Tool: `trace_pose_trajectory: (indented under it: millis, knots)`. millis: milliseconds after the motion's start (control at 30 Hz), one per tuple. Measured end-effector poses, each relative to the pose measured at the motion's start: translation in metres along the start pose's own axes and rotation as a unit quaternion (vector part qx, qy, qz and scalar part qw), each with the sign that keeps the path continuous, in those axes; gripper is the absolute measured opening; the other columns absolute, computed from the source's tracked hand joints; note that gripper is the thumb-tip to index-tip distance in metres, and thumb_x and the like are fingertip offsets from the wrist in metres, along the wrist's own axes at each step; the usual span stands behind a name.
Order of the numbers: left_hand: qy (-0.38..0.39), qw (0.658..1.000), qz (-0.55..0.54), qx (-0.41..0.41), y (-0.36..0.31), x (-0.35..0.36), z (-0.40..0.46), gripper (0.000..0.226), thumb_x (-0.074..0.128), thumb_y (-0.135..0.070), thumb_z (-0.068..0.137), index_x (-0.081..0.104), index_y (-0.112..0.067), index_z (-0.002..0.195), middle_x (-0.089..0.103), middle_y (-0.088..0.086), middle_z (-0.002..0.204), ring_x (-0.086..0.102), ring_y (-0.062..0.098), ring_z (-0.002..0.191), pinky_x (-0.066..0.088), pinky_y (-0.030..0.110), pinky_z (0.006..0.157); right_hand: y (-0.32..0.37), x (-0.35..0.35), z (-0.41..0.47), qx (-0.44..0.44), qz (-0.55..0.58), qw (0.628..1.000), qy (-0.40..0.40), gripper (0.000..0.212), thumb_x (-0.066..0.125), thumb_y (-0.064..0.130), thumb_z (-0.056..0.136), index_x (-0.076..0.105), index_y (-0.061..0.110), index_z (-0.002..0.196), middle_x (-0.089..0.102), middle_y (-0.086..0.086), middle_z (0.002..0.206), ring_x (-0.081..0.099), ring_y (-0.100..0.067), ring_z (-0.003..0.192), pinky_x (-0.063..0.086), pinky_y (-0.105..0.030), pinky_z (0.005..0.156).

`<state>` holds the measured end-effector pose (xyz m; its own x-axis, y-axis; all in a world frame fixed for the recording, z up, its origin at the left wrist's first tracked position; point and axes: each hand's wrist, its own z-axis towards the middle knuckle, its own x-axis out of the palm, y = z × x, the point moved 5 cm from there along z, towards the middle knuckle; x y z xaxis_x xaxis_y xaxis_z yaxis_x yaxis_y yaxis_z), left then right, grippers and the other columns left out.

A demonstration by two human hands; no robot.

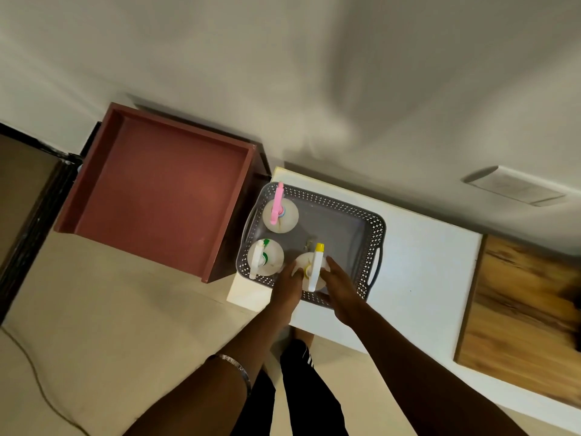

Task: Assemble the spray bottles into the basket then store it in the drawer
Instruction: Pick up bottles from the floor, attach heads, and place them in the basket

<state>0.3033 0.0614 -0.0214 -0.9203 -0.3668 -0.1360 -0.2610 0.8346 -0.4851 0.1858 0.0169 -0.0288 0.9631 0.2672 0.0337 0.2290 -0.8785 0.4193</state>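
A grey perforated basket [374, 229] sits on a white table [424, 278]. Three white spray bottles stand upright inside it: one with a pink trigger [279, 212] at the far left, one with a green nozzle [264, 258] at the near left, and one with a yellow nozzle [314, 267] near the front wall. My left hand [290, 283] and my right hand [338, 283] grip the yellow-nozzle bottle from either side. The open reddish-brown drawer [163, 193] stands to the left of the basket, with nothing in it.
A wooden board [528, 309] lies on the right end of the table. A wall socket plate [515, 185] is on the wall behind. A cable [34, 372] runs over the beige floor at the lower left. My legs stand by the table's front edge.
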Motion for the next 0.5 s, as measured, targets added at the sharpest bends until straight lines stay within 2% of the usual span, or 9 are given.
trace_pose_trajectory:
  millis: [133,267,367,433,500]
  knots:
    - [-0.011,1.000,0.007,-0.002,0.006,-0.003,0.003,0.043,0.041,-0.024,0.103,0.042,-0.022,0.146,0.046,0.011,0.147,0.047,0.031,0.133,0.040,0.050,0.112,-0.005,0.004,0.004,-0.008,-0.014,1.000,0.011,0.034,0.052,0.023,0.101,0.050,0.025,0.134,0.061,-0.002,0.116,0.060,-0.019,0.100,0.052,-0.032,0.081]
    - [-0.019,1.000,-0.007,-0.005,0.011,-0.005,0.003,0.042,0.040,-0.022,0.104,0.043,-0.020,0.145,0.047,0.012,0.147,0.047,0.030,0.134,0.039,0.048,0.113,-0.008,0.005,0.008,-0.007,-0.021,1.000,0.015,0.048,0.049,0.023,0.103,0.038,0.026,0.149,0.051,-0.006,0.138,0.056,-0.020,0.107,0.050,-0.033,0.088]
    - [-0.021,1.000,-0.001,0.002,0.011,-0.005,0.005,0.042,0.039,-0.019,0.104,0.042,-0.017,0.146,0.047,0.013,0.147,0.047,0.030,0.134,0.038,0.048,0.113,-0.010,0.006,0.011,-0.018,-0.024,0.999,0.023,0.055,0.047,0.021,0.104,0.029,0.021,0.156,0.044,-0.008,0.150,0.050,-0.027,0.126,0.045,-0.040,0.105]
    - [-0.025,1.000,0.006,0.003,0.009,-0.006,0.006,0.043,0.037,-0.020,0.104,0.041,-0.017,0.147,0.046,0.012,0.148,0.046,0.030,0.134,0.037,0.047,0.114,-0.010,0.007,0.012,-0.017,-0.025,0.999,0.025,0.056,0.046,0.021,0.104,0.027,0.022,0.157,0.042,-0.008,0.152,0.048,-0.029,0.130,0.041,-0.045,0.112]
    - [-0.029,1.000,0.008,0.006,0.009,-0.008,0.007,0.043,0.037,-0.020,0.104,0.041,-0.017,0.147,0.046,0.011,0.149,0.045,0.030,0.135,0.036,0.046,0.115,-0.010,0.008,0.013,-0.021,-0.029,0.999,0.025,0.055,0.046,0.021,0.104,0.029,0.022,0.156,0.044,-0.008,0.152,0.049,-0.028,0.129,0.042,-0.043,0.110]
